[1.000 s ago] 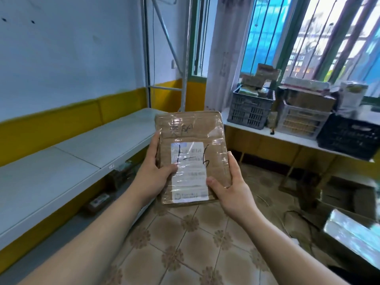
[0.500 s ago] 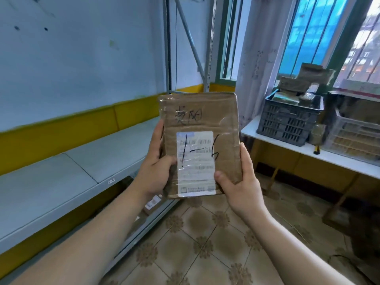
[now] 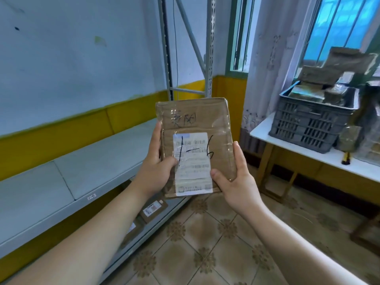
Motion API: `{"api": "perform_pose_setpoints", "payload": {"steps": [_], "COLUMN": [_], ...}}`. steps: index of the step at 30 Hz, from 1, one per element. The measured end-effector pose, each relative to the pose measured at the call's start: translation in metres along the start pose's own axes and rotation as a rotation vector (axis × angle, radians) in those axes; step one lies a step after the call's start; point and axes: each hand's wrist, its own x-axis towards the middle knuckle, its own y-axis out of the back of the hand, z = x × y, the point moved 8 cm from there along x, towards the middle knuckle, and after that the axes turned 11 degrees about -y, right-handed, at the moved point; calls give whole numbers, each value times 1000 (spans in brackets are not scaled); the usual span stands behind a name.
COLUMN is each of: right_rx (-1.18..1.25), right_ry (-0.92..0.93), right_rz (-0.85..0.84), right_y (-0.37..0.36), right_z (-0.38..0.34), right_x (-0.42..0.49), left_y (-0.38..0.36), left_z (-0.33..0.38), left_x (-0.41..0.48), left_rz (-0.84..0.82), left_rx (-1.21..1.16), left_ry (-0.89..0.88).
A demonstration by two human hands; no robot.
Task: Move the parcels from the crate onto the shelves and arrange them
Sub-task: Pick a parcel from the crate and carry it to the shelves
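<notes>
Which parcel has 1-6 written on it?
The parcel gripped by the left hand and right hand, marker across its label; the others lie on the bottom shelf or in the crate.

The parcel bears a handwritten "1-6" across its white label.

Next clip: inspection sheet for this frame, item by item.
Surface: grey shelf at left; lower shelf holds labelled parcels.
Job's things: brown parcel marked 1-6, held upright; grey crate on white table holds piled parcels.
Clutter: small yellow-and-black item near crate, unclear.
Grippers: left hand grips parcel's left edge; right hand its lower right corner.
Cables: thin cord hangs by rack upright.
Surroundings: blue-and-yellow wall, window, curtain, tiled floor.
</notes>
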Motion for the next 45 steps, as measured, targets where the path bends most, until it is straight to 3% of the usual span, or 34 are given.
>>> {"api": "perform_pose_setpoints", "payload": {"steps": [15,19,23,32,40,45], "right_rx": [-141,-133,-134,-184,-268,-312], "right_ry": [-212,-198,-147,3,169,242], "right_rz": [3,-49,-195,-690,-1051,-1211], "right_y": [16,4,-30,-150,-253,-317], "right_z": [82,85,84,70,24,0], "right_x": [228,267,297,235,67,-75], "left_y": [-114,-107,-80,14,117,184], "left_z": [-176,-187,-195,-176,-113,-67], "left_x": [181,203,195,55,-138,-282], "left_rz": [-123,-62,114,566,908,1032], "left_rx": [-118,-115,-84,84,243,366], "left_ry": [203,233,290,459,552,641]}}
